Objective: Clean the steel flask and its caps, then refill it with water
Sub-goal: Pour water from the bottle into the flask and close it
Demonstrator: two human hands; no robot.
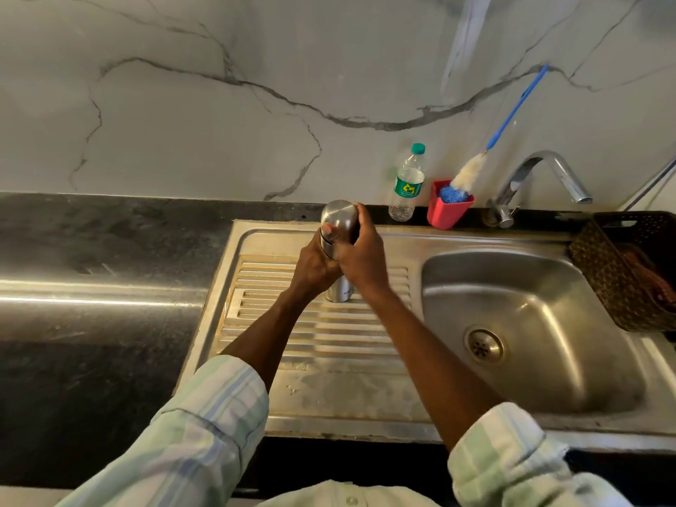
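Upright on the ribbed drainboard [270,323], the steel flask [338,250] sits between both hands.
Left hand [316,267] curls round its body — right hand [360,247] wraps the cap [338,214]; beyond and right of them stand a water bottle [408,182], red cup [448,210], tap [541,177] — basin [530,323] nearer.

One upright steel flask [338,250] stands on the ribbed drainboard, with two hands on it: left hand [317,265] and right hand [360,247]. Far right: one clear plastic water bottle with a green cap [407,182], one red plastic cup [448,210], one blue-handled bottle brush [475,166], one chrome tap [537,181], one dark woven basket [629,268]. One steel sink basin [530,312] holds one round drain [483,346].
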